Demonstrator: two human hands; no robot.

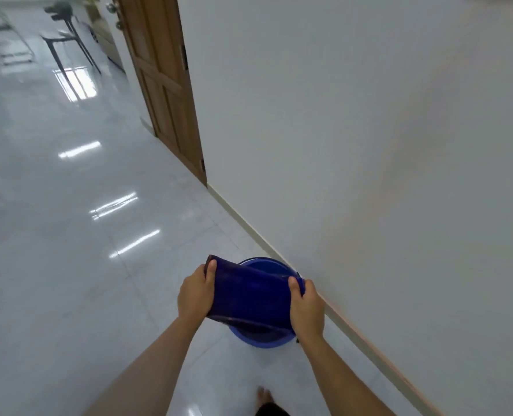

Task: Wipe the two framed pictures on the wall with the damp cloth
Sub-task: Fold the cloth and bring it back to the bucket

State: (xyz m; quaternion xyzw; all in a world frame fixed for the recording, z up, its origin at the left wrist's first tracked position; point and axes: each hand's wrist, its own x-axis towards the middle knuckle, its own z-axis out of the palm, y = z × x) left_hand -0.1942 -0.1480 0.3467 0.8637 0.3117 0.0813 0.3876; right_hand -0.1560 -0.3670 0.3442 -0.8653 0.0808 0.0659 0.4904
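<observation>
A dark blue cloth (250,295) is stretched flat between both my hands, low in the view. My left hand (196,291) grips its left edge with the thumb on top. My right hand (306,304) grips its right edge. Directly under the cloth stands a blue bucket (264,339) on the floor, close to the wall; most of its opening is hidden by the cloth. No framed picture is in view; the white wall (369,145) on the right is bare.
A glossy white tiled floor (69,235) stretches ahead to the left. A wooden door (162,85) stands in the wall further on. Dark-legged chairs (66,40) are at the far end. My bare foot (264,397) shows at the bottom edge.
</observation>
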